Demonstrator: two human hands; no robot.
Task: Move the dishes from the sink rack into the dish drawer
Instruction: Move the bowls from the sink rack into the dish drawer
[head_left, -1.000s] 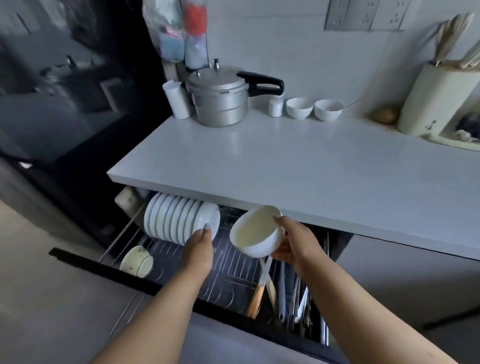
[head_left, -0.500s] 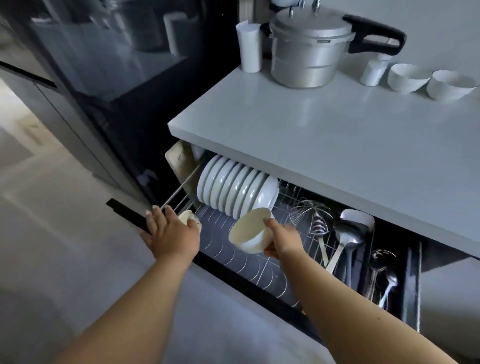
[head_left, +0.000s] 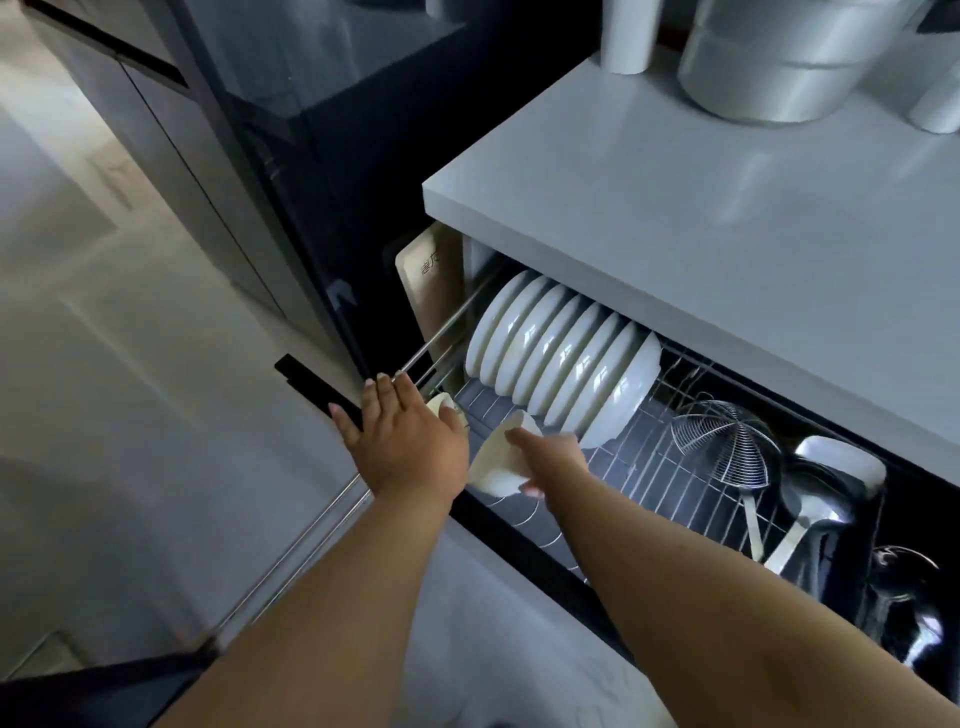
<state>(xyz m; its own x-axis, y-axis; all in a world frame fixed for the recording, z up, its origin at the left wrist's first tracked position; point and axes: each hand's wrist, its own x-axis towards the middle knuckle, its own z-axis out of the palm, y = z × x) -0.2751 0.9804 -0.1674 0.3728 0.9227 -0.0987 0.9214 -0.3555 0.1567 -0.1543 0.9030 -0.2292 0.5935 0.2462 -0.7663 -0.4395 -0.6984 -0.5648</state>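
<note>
Head view: right hand (head_left: 550, 462) grips tilted white bowl (head_left: 498, 465).

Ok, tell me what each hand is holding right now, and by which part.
The right hand grips a white bowl by its rim and outer wall, tilted over the drawer rack. The left hand covers a small cup; whether it holds it cannot be told.

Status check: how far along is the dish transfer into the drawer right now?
Done: a row of white plates already stands upright in the open drawer's wire rack. In hand: the right hand holds a white bowl tilted just above the rack's front; the left hand rests over a small cup at the front left corner. Left: seating this bowl. The sink rack is out of view.
</note>
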